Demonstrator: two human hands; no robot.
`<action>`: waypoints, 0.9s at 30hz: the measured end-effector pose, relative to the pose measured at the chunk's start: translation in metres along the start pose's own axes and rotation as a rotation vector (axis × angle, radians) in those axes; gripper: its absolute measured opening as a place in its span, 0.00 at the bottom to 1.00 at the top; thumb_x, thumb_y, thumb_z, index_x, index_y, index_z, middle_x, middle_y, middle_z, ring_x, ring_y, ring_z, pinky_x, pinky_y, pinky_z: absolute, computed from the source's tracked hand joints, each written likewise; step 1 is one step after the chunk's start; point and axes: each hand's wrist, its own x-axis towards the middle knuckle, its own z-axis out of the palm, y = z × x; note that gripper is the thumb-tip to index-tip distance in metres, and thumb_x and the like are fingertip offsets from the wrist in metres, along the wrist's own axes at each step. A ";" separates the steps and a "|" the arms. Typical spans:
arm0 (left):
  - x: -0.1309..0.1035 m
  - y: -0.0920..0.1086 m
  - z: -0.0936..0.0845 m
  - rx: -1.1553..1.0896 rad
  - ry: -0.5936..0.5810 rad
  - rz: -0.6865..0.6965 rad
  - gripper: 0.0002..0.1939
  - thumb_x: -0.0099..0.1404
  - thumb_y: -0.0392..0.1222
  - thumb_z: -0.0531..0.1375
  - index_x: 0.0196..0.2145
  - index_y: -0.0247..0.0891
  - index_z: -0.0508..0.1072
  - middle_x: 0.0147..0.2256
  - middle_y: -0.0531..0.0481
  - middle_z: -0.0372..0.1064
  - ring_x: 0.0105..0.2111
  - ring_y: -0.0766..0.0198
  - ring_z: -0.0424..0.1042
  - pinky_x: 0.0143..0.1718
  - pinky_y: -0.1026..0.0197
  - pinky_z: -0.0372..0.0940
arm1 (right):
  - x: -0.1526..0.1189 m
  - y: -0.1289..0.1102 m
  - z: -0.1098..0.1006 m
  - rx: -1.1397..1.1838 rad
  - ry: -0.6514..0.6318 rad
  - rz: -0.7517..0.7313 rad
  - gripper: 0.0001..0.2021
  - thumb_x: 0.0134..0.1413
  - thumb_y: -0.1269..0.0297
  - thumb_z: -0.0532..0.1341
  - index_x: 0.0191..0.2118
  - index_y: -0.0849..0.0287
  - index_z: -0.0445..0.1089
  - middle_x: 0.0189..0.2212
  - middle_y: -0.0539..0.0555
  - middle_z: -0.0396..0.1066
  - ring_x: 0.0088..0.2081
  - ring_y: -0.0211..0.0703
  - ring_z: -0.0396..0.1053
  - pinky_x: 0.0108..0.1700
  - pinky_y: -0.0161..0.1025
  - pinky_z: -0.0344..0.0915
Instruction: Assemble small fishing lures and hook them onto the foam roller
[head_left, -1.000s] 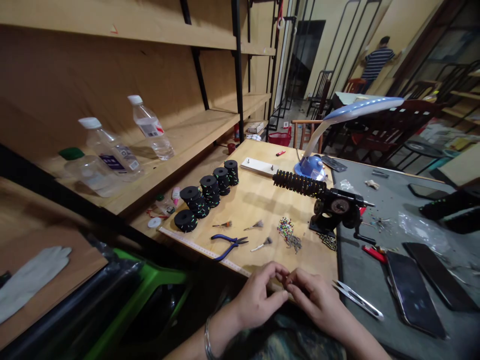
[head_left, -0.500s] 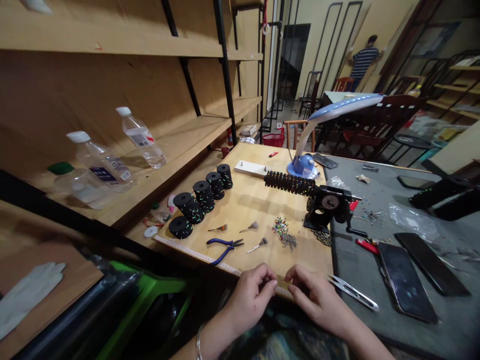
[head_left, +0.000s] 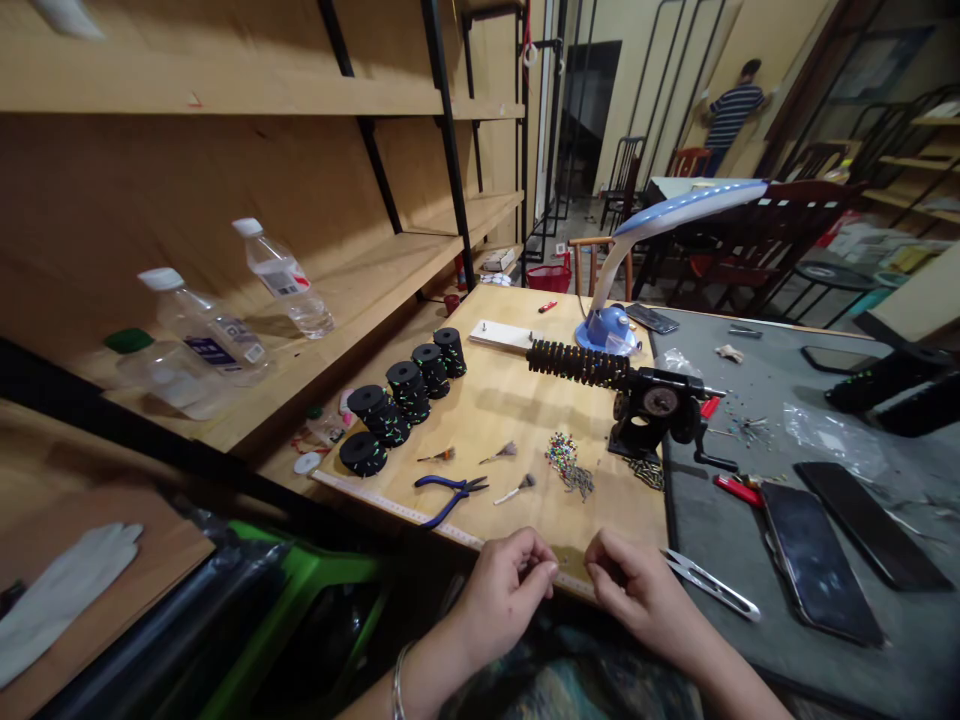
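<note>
At the table's front edge, my left hand (head_left: 506, 585) is closed in a pinch; whatever sits between the fingertips is too small to name. A short gap to its right, my right hand (head_left: 630, 585) is also closed, thumb against curled fingers, its content hidden. Just beyond them lie a heap of coloured beads (head_left: 560, 452) and a bunch of small metal pieces (head_left: 579, 482). Blue-handled pliers (head_left: 450, 490) rest left of these, near small bristle-like bundles (head_left: 527, 483). Silver thread snips (head_left: 711, 585) lie beside my right hand.
Black spools (head_left: 406, 392) stand in a row at the left. A crank-handled winder (head_left: 660, 405) with a black wound rod (head_left: 577, 365) stands ahead, by a blue lamp (head_left: 607, 328). Phones (head_left: 821, 565) lie on the grey mat. Bottles (head_left: 289, 280) sit on the shelf. A person (head_left: 735, 115) stands far back.
My right hand has moved slightly right, widening the gap between the hands, and its fingers have curled in more. My left hand stays nearly in place.
</note>
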 end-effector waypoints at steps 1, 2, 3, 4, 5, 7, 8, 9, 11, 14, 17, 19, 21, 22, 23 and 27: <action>0.000 0.000 0.000 -0.003 -0.001 -0.005 0.06 0.63 0.38 0.56 0.28 0.36 0.69 0.22 0.52 0.68 0.23 0.65 0.67 0.27 0.65 0.61 | -0.001 0.000 -0.002 -0.007 -0.011 0.003 0.08 0.57 0.66 0.52 0.27 0.56 0.60 0.20 0.46 0.61 0.23 0.36 0.60 0.26 0.33 0.54; 0.001 -0.001 0.000 -0.005 0.000 -0.008 0.06 0.63 0.39 0.56 0.28 0.36 0.69 0.22 0.52 0.68 0.23 0.65 0.67 0.27 0.65 0.61 | -0.001 -0.002 -0.003 -0.008 -0.026 0.003 0.08 0.58 0.65 0.52 0.28 0.57 0.62 0.21 0.47 0.64 0.24 0.37 0.62 0.27 0.33 0.55; 0.001 -0.001 0.001 -0.006 0.002 -0.010 0.06 0.63 0.39 0.56 0.28 0.36 0.69 0.21 0.52 0.68 0.23 0.65 0.67 0.27 0.65 0.60 | -0.001 -0.003 -0.005 -0.002 -0.043 0.000 0.08 0.59 0.65 0.52 0.30 0.57 0.64 0.23 0.49 0.67 0.26 0.38 0.64 0.28 0.33 0.57; 0.001 -0.002 0.001 -0.004 0.004 -0.010 0.07 0.63 0.39 0.56 0.29 0.36 0.69 0.21 0.52 0.68 0.23 0.65 0.67 0.27 0.65 0.60 | -0.001 -0.006 -0.006 0.011 -0.059 -0.002 0.07 0.59 0.64 0.53 0.34 0.57 0.66 0.26 0.50 0.70 0.27 0.39 0.66 0.29 0.33 0.58; 0.001 -0.002 0.002 -0.001 0.005 -0.007 0.07 0.63 0.39 0.56 0.29 0.36 0.69 0.21 0.52 0.68 0.23 0.65 0.67 0.27 0.66 0.60 | -0.001 -0.009 -0.007 0.030 -0.075 -0.004 0.07 0.59 0.64 0.53 0.38 0.58 0.67 0.30 0.52 0.72 0.29 0.39 0.67 0.29 0.33 0.60; 0.001 -0.002 0.002 0.005 0.010 0.007 0.07 0.64 0.39 0.56 0.29 0.36 0.69 0.22 0.52 0.67 0.23 0.66 0.67 0.26 0.66 0.60 | 0.001 -0.015 -0.007 0.078 -0.099 -0.004 0.09 0.59 0.63 0.55 0.44 0.57 0.67 0.35 0.53 0.74 0.30 0.39 0.69 0.29 0.33 0.61; 0.001 -0.002 0.001 0.010 0.012 0.017 0.07 0.64 0.39 0.56 0.29 0.36 0.69 0.22 0.52 0.67 0.23 0.66 0.67 0.26 0.66 0.60 | 0.002 -0.018 -0.006 0.093 -0.105 -0.001 0.10 0.59 0.62 0.56 0.45 0.56 0.67 0.36 0.53 0.74 0.30 0.39 0.69 0.29 0.33 0.61; 0.000 -0.002 0.001 0.017 0.014 0.027 0.08 0.64 0.40 0.55 0.29 0.36 0.69 0.22 0.52 0.67 0.23 0.66 0.67 0.26 0.66 0.60 | 0.003 -0.020 -0.005 0.099 -0.106 0.001 0.09 0.60 0.62 0.56 0.43 0.56 0.67 0.35 0.53 0.74 0.30 0.39 0.69 0.29 0.33 0.61; -0.001 -0.001 0.000 0.044 0.018 0.044 0.08 0.65 0.39 0.55 0.29 0.36 0.69 0.22 0.52 0.67 0.23 0.66 0.66 0.26 0.66 0.59 | 0.006 -0.022 -0.002 0.095 -0.098 -0.004 0.07 0.61 0.61 0.55 0.38 0.56 0.68 0.29 0.51 0.73 0.28 0.39 0.68 0.29 0.33 0.61; -0.002 0.000 -0.002 0.092 0.017 0.049 0.08 0.65 0.39 0.55 0.29 0.36 0.69 0.22 0.52 0.67 0.22 0.66 0.65 0.26 0.66 0.59 | 0.010 -0.020 0.005 0.073 -0.076 -0.031 0.10 0.62 0.62 0.53 0.31 0.56 0.66 0.24 0.50 0.70 0.26 0.38 0.66 0.29 0.33 0.59; -0.003 0.001 -0.003 0.109 0.009 0.049 0.07 0.64 0.38 0.55 0.28 0.36 0.69 0.22 0.52 0.68 0.22 0.66 0.65 0.25 0.66 0.58 | 0.011 -0.015 0.009 0.037 -0.070 -0.069 0.11 0.61 0.62 0.53 0.28 0.56 0.64 0.23 0.49 0.68 0.26 0.38 0.65 0.28 0.33 0.58; -0.003 0.002 -0.003 0.105 0.004 0.046 0.07 0.64 0.37 0.56 0.28 0.36 0.69 0.22 0.52 0.68 0.22 0.66 0.65 0.25 0.66 0.57 | 0.010 -0.013 0.010 0.015 -0.061 -0.089 0.11 0.61 0.63 0.53 0.27 0.56 0.63 0.22 0.49 0.66 0.25 0.38 0.64 0.28 0.33 0.57; -0.003 0.002 -0.004 0.096 0.011 0.037 0.07 0.63 0.37 0.56 0.28 0.36 0.69 0.21 0.52 0.67 0.22 0.66 0.65 0.24 0.66 0.57 | 0.010 -0.011 0.008 0.006 -0.048 -0.091 0.10 0.60 0.64 0.53 0.27 0.57 0.63 0.23 0.49 0.66 0.26 0.38 0.64 0.28 0.33 0.57; -0.003 0.003 -0.004 0.091 0.016 0.032 0.07 0.63 0.37 0.55 0.28 0.36 0.69 0.21 0.52 0.67 0.22 0.66 0.64 0.24 0.66 0.57 | 0.010 -0.010 0.007 0.004 -0.045 -0.086 0.11 0.61 0.64 0.52 0.28 0.57 0.63 0.23 0.49 0.67 0.26 0.38 0.64 0.29 0.33 0.57; -0.003 0.003 -0.004 0.085 0.019 0.028 0.07 0.63 0.37 0.55 0.28 0.36 0.69 0.21 0.52 0.67 0.22 0.66 0.65 0.24 0.66 0.57 | 0.009 -0.010 0.005 0.001 -0.048 -0.081 0.11 0.62 0.64 0.52 0.28 0.57 0.64 0.24 0.50 0.67 0.27 0.38 0.65 0.30 0.34 0.58; -0.002 0.003 -0.005 0.058 0.012 0.012 0.07 0.63 0.37 0.56 0.28 0.35 0.69 0.21 0.52 0.68 0.22 0.66 0.66 0.25 0.66 0.58 | 0.007 -0.006 0.001 -0.029 -0.056 -0.067 0.13 0.63 0.62 0.51 0.29 0.57 0.66 0.26 0.52 0.69 0.29 0.40 0.66 0.32 0.35 0.60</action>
